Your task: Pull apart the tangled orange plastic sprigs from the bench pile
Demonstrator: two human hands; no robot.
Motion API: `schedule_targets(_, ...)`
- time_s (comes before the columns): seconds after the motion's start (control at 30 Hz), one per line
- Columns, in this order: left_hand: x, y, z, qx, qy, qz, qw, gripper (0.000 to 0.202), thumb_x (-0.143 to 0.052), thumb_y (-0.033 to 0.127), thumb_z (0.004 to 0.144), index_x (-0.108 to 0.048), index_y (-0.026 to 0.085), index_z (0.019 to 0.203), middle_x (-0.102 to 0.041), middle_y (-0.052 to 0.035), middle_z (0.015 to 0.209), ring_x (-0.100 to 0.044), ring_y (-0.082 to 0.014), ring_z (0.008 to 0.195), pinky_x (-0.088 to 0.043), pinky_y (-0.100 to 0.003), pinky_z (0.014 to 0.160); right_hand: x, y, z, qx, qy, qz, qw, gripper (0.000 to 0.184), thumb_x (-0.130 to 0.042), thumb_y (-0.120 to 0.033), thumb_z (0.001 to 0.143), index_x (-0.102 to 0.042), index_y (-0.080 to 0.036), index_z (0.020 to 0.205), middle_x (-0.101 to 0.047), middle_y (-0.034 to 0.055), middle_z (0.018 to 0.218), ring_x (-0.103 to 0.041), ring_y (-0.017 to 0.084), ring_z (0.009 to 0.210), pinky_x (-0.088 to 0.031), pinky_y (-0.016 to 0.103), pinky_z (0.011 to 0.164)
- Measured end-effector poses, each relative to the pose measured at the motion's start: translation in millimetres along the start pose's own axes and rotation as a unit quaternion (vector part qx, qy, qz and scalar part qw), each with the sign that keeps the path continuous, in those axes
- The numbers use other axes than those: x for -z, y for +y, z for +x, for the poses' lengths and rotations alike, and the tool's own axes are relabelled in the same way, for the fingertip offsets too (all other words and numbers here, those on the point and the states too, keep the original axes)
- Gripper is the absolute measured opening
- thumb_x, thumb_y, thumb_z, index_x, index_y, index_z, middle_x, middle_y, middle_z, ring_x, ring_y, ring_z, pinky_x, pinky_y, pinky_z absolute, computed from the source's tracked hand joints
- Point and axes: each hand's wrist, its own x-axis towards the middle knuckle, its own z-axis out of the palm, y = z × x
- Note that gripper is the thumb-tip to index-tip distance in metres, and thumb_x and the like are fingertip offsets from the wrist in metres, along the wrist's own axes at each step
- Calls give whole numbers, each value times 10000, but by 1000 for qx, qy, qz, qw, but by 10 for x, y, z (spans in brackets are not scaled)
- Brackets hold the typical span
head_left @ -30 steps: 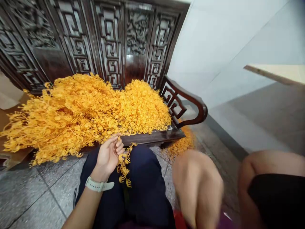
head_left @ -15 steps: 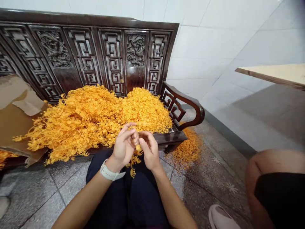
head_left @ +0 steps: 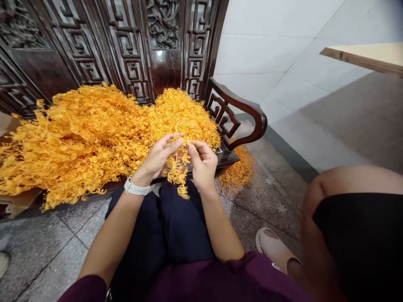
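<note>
A small curly orange plastic sprig [head_left: 178,170] hangs between my hands, its lower end dangling above my knees. My left hand [head_left: 157,157], with a pale watch band at the wrist, pinches its top between thumb and fingers. From the other side my right hand [head_left: 204,164] grips the same sprig near its top with thumb and forefinger. Just beyond both hands, a large pile of matching orange sprigs [head_left: 91,130] covers the seat of a dark carved wooden bench [head_left: 166,69].
The bench's curved armrest [head_left: 248,111] rises right of the pile. More orange pieces [head_left: 237,172] lie on the floor beside the bench. Another person's bent leg [head_left: 317,197] and pink shoe [head_left: 273,247] are close on the right. A wooden board edge [head_left: 362,63] juts out at upper right.
My view has tilted down and come closer to the bench. Both hands have moved up against the pile, and the sprig between them now hangs more fully in sight.
</note>
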Motion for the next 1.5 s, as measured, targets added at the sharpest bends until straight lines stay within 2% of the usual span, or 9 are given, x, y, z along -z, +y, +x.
schedule_targets(0.13, 101, -41, 57, -34, -6, 70, 997, 348, -820, 505, 869, -767, 161, 866, -602, -38, 762, -506, -123, 678, -397, -242, 619, 42, 35, 26, -9, -36, -25, 999, 181, -713, -397, 945, -716, -234, 1023, -679, 10, 870, -608, 138, 739, -550, 300, 720)
schedule_targets(0.27, 121, -90, 121, -47, 26, 52, 997, 366, -760, 558, 905, -797, 194, 900, -626, -30, 774, -455, -113, 611, -357, -257, 581, 52, 40, -4, 23, -95, -92, 991, 433, -751, -417, 923, -613, -299, 1316, -636, 7, 908, -542, 152, 718, -507, 306, 647)
schedule_targets(0.4, 116, -154, 155, -81, 32, 46, 995, 369, -676, 555, 972, -817, 216, 938, -719, -67, 964, -581, -151, 791, -472, -292, 792, 11, 96, 22, 136, -95, -221, 961, 458, -838, -387, 857, -666, -322, 1277, -646, 62, 1190, -594, 222, 1009, -552, 409, 882)
schedule_targets(0.5, 151, -175, 180, -89, 42, 65, 993, 396, -681, 575, 963, -813, 206, 905, -714, -73, 904, -587, -157, 751, -474, -305, 757, -23, 153, 61, 180, -48, -256, 949, 315, -821, -386, 873, -728, -315, 1166, -609, 68, 1165, -584, 252, 1140, -504, 486, 1058)
schedule_targets(0.63, 257, -156, 221, -98, 108, 66, 987, 415, -703, 579, 939, -781, 196, 799, -615, -43, 716, -519, -152, 622, -440, -305, 657, -52, 126, 54, 92, 4, -115, 989, 295, -783, -426, 879, -648, -294, 1107, -603, 56, 1100, -606, 219, 1046, -540, 426, 972)
schedule_targets(0.83, 172, -9, 54, -224, 115, 156, 955, 265, -726, 418, 952, -762, 190, 822, -689, -64, 883, -615, -213, 911, -483, -319, 874, -93, -107, -49, -44, -29, 66, 996, 276, -638, -500, 941, -454, -297, 976, -630, 30, 1017, -522, 170, 763, -515, 322, 671)
schedule_targets(1.13, -418, 114, -438, -70, 65, -96, 991, 191, -914, 270, 786, -750, 172, 793, -676, -31, 771, -665, -203, 784, -521, -316, 706, -144, -332, -241, -21, 4, -58, 998, 305, -526, -566, 994, -385, -296, 968, -651, 18, 992, -662, 198, 887, -558, 349, 724)
schedule_targets(1.37, -398, 51, -401, -25, 29, -142, 989, 246, -890, 389, 811, -749, 189, 795, -687, 11, 759, -684, -178, 738, -535, -289, 660, -143, -296, -300, -57, -15, -31, 998, 397, -525, -660, 974, -400, -283, 984, -601, 52, 1008, -675, 235, 923, -565, 375, 708)
schedule_targets(1.5, -348, 56, -394, 27, 5, -185, 982, 226, -879, 389, 830, -761, 198, 811, -709, 17, 783, -698, -153, 746, -537, -243, 675, -177, -205, -258, 29, 3, -53, 998, 411, -572, -646, 966, -376, -285, 958, -618, 29, 1043, -692, 230, 947, -580, 384, 725)
